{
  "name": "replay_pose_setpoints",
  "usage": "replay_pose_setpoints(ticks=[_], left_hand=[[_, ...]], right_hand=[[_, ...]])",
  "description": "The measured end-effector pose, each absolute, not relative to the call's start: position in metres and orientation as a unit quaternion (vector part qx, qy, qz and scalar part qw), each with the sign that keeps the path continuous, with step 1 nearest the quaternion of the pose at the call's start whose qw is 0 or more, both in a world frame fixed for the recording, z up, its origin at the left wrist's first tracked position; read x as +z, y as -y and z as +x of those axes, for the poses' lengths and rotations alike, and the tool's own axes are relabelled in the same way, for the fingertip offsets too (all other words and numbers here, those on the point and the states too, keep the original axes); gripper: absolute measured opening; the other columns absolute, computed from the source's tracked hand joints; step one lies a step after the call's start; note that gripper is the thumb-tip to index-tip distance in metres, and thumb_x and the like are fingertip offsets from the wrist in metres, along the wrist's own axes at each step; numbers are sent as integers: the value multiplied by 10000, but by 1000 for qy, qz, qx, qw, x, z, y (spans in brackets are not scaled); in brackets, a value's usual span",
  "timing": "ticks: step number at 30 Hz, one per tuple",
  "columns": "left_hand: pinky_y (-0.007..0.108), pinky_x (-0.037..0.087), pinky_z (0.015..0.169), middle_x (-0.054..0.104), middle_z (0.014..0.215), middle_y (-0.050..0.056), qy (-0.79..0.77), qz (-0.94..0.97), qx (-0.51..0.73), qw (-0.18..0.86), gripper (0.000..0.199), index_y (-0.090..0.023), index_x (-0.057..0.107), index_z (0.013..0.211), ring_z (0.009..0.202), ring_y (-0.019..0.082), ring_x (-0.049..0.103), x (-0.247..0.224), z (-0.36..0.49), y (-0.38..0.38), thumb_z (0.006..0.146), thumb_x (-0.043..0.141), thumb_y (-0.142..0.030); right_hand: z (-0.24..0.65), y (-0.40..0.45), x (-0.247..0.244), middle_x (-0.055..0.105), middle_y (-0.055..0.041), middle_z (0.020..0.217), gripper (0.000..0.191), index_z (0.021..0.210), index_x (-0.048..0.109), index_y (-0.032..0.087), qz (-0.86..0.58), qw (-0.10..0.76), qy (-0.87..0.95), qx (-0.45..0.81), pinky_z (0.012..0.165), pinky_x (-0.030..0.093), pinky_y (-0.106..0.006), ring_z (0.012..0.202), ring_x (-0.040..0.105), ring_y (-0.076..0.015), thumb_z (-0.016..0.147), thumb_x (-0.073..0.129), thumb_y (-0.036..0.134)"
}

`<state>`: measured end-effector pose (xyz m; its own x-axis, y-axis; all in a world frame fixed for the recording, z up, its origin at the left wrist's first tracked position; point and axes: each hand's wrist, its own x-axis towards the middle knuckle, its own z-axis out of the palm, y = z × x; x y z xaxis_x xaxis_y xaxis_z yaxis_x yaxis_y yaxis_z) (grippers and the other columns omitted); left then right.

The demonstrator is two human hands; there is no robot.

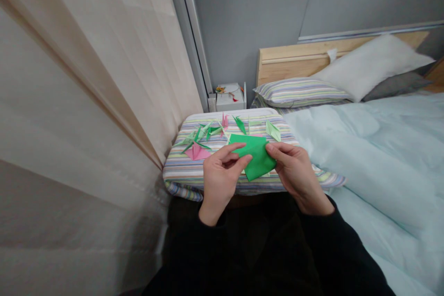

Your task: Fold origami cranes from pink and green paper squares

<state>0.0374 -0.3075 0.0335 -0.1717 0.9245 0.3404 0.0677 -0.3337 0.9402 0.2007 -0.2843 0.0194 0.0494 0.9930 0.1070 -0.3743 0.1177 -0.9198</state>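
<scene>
Left hand (224, 180) and right hand (294, 171) pinch folded green origami paper (256, 157) at opposite edges — narrow grip, sheet kept taut above striped pillow (187, 173), clear of paper cranes (197, 141) lying beyond.

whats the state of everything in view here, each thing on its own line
left bare hand, pinching the paper
right bare hand, pinching the paper
green folded origami paper, held between both hands
pink folded paper crane, lying on the pillow
striped fabric pillow, lying flat under the hands
pale blue duvet, spread rumpled over the bed
white pillow, propped against the headboard
</scene>
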Motion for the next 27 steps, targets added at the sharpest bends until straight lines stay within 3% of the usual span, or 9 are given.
replay_pose_setpoints(ticks=[6, 12, 20, 27], left_hand=[[265, 556, 655, 766, 764, 53, -440, 568, 553, 421, 156, -153, 790, 822, 689, 167, 690, 32, 34, 301, 718, 827, -263], [262, 535, 659, 762, 734, 27, -459, 531, 619, 353, 119, -175, 785, 740, 680, 152, 666, 28, 37, 301, 741, 809, -292], [247, 511, 636, 735, 711, 27, -439, 560, 587, 386, 142, -156, 766, 725, 667, 140, 640, 32, 36, 299, 727, 823, -287], [266, 491, 628, 708, 678, -7, -444, 509, 652, 344, 127, -195, 765, 699, 647, 136, 605, 30, 41, 302, 725, 828, -302]], right_hand=[[200, 286, 22, 688, -9, 644, 244, 699, 783, 201, -413, 588, 535, 444, 575, 426, -292, 605, 559, -152, 710, 836, 439], [192, 293, 31, 711, -12, 662, 195, 695, 779, 204, -421, 583, 535, 444, 590, 447, -288, 643, 590, -163, 709, 831, 391], [199, 294, 30, 693, -9, 672, 171, 700, 757, 184, -394, 523, 626, 423, 644, 427, -302, 666, 577, -156, 795, 761, 326], [195, 297, 28, 694, -3, 672, 170, 689, 752, 186, -398, 557, 571, 453, 633, 438, -297, 651, 578, -151, 746, 806, 337]])
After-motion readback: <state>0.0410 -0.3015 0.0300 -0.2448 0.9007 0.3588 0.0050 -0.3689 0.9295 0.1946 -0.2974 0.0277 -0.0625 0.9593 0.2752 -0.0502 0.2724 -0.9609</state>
